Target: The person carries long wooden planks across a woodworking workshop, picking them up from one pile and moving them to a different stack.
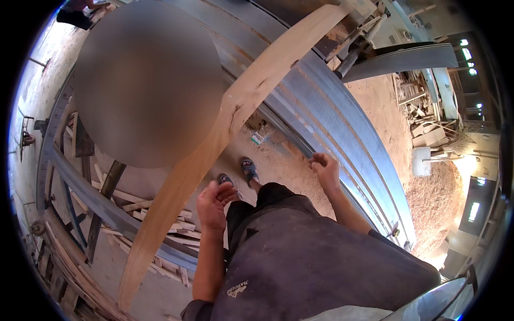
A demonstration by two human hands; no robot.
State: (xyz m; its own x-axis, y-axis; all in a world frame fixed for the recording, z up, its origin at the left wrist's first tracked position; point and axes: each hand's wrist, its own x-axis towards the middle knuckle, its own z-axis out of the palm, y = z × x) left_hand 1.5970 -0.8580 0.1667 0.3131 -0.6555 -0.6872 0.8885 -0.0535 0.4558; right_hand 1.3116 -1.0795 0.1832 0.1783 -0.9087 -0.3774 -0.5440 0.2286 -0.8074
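Observation:
A long pale wooden board [193, 160] stretches from the upper right to the lower left. It crosses over the grey metal machine table [332, 115] at its upper part. My left hand [212, 206] hovers just right of the board's lower half, palm up, fingers loosely bent and apart, with nothing visible in it. Beside the metal table's near edge is my right hand [325, 170], also empty, its fingers loosely curled and apart. Whether it touches the edge I cannot tell. A round blurred patch hides the area left of the board's upper half.
A curved grey metal rail [101, 192] runs at left, with scrap wood strips [184, 232] below it. More stacked offcuts [428, 128] and a sawdust heap [433, 206] lie at right. Another person [77, 13] is at the far upper left. A small packet [258, 139] lies on the floor.

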